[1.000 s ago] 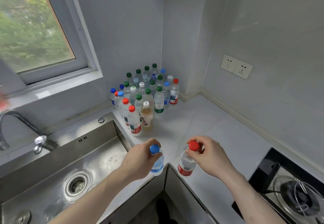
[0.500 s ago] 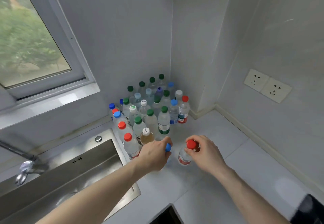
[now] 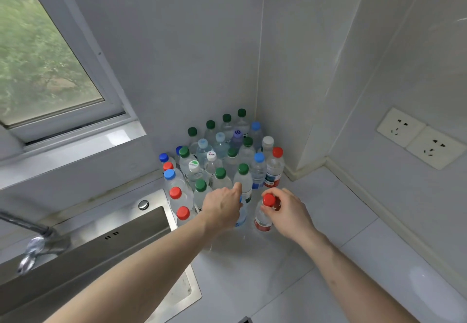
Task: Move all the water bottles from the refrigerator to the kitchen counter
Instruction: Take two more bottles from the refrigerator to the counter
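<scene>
My left hand [image 3: 222,206] grips a clear bottle with a blue label [image 3: 241,215] near its top; its cap is hidden by my fingers. My right hand [image 3: 288,211] pinches the neck of a red-capped bottle [image 3: 264,217] with a red label. Both bottles stand upright on the pale counter [image 3: 328,221], side by side. Directly behind them, in the corner, stands a cluster of several water bottles [image 3: 222,155] with green, blue, red and white caps.
A steel sink [image 3: 126,236] lies to the left with a faucet [image 3: 35,241] over it. A window [image 3: 45,64] is above the sink. Two wall sockets [image 3: 419,138] sit on the right wall. Bare counter stretches to the right.
Both hands have carried their bottles forward from the counter's front edge to the bottle cluster and lowered them onto the counter. The view has moved closer to the corner.
</scene>
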